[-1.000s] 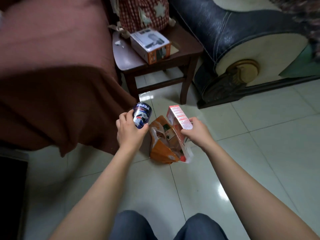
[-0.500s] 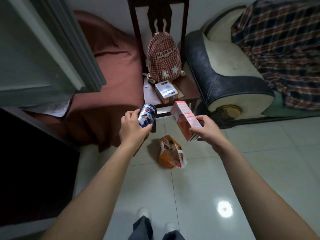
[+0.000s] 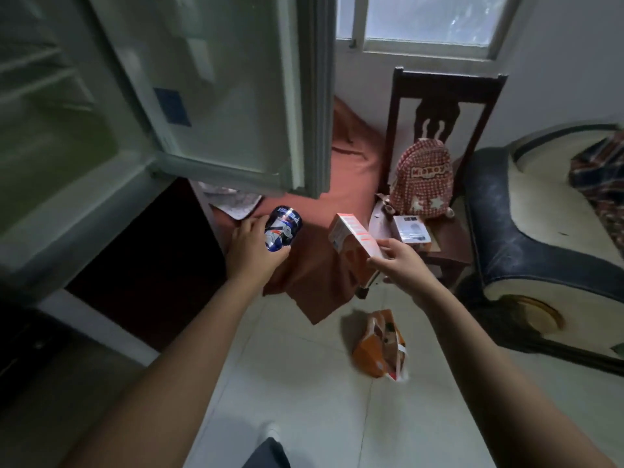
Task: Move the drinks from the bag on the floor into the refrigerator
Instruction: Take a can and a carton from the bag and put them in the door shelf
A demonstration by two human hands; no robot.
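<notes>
Hands as we find them: left hand point(image 3: 251, 253) clenched round blue cylindrical Pepsi can point(image 3: 283, 228), right hand point(image 3: 401, 265) pinching red-and-white cardboard drink carton point(image 3: 351, 235), orange plastic bag point(image 3: 381, 346) floored below.

Dim room: pale tiled floor point(image 3: 304, 383), window point(image 3: 429, 18) above dark wooden chair point(image 3: 442, 96), dark-and-cream sofa point(image 3: 540, 231) at right.

Bare forearms, no sleeves; dark trouser leg point(image 3: 268, 456); white shoe point(image 3: 270, 430).
</notes>
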